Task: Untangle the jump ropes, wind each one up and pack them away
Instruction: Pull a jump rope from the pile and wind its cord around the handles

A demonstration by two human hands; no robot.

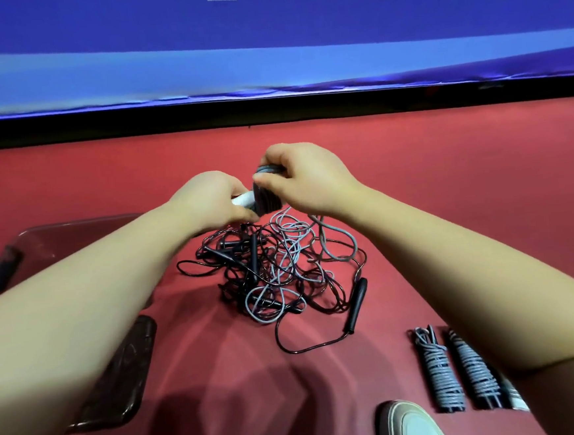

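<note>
A tangle of black and grey jump ropes point(276, 269) lies on the red floor in the middle. Above it my left hand point(208, 199) grips a pair of handles point(244, 199), part white, with grey rope coiled round them point(268, 198). My right hand point(299, 178) pinches the grey rope at the top of that coil. The loose grey rope point(336, 244) runs down from the coil into the tangle. A black handle point(356, 304) lies at the pile's right edge. Two wound grey ropes point(440, 373) point(476, 374) lie side by side at the lower right.
A dark translucent bin point(119, 378) stands on the left under my left forearm. A shoe point(411, 423) shows at the bottom edge. A blue banner point(265, 47) above a black strip closes off the far side of the floor.
</note>
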